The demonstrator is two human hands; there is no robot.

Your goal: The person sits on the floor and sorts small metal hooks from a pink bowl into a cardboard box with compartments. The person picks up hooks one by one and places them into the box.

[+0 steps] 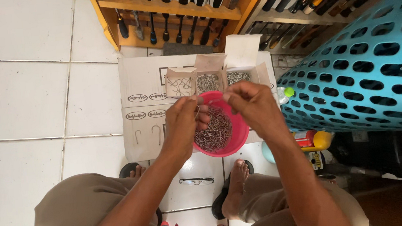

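While the person is sitting on the white tiled floor (20, 95) with knees spread, both hands are hovering over a pink bowl (238, 136) that's full of small metal hooks (215, 132). The left hand (182, 124) is curling its fingers right above the pile, pinching what looks like a hook or two at the fingertips. The right hand (253, 104) is pinching a single thin hook between thumb and forefinger, up near the bowl's far rim. The bowl is sitting on a flattened cardboard sheet (141, 91), and just behind it three little open cardboard boxes (207, 78) are lined up side by side, each holding sorted hooks. A wooden rack of fishing rods (173, 13) is standing against the wall beyond that. A teal plastic basket with slots (366, 64) is leaning in on the right, and a pair of glasses (196, 181) is lying on the tiles between the feet.
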